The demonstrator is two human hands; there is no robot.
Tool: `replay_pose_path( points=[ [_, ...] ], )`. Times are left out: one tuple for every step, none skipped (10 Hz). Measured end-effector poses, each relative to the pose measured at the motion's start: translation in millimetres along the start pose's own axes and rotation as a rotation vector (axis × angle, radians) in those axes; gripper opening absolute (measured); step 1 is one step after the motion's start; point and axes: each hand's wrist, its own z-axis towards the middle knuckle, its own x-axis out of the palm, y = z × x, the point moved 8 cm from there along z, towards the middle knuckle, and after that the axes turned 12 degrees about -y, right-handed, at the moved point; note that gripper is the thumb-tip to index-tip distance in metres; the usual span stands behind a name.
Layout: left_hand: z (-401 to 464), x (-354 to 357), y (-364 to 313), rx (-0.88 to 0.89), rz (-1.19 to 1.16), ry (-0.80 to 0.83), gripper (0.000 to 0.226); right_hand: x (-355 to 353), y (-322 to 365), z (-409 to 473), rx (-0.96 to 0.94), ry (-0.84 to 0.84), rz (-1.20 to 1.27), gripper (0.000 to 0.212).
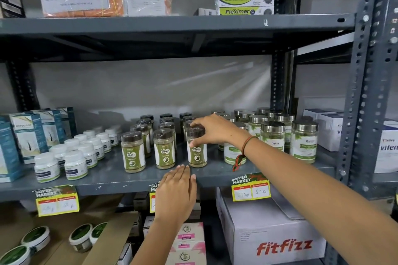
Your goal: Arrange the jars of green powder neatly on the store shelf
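Jars of green powder with dark lids stand in three rows on the grey shelf. The front jars are the left one, the middle one and the right one. My right hand grips the right front jar around its lid and upper label. My left hand lies flat with fingers together on the shelf's front edge, just below the middle and right jars, holding nothing.
Silver-lidded jars crowd the right of the shelf, small white bottles and teal boxes the left. Yellow price tags hang from the edge. A Fitfizz carton sits below.
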Motion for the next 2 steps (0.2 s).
replay_pose_path(
  points=[
    [0.6, -1.3, -0.7, 0.005, -0.014, 0.066, 0.052, -6.1, 0.2, -5.3, -0.004, -0.035, -0.013, 0.087],
    [3.4, -2.9, -3.3, 0.023, -0.017, 0.17, 0.056, -20.8, -4.6, -12.6, 0.008, -0.126, -0.02, 0.082]
  ],
)
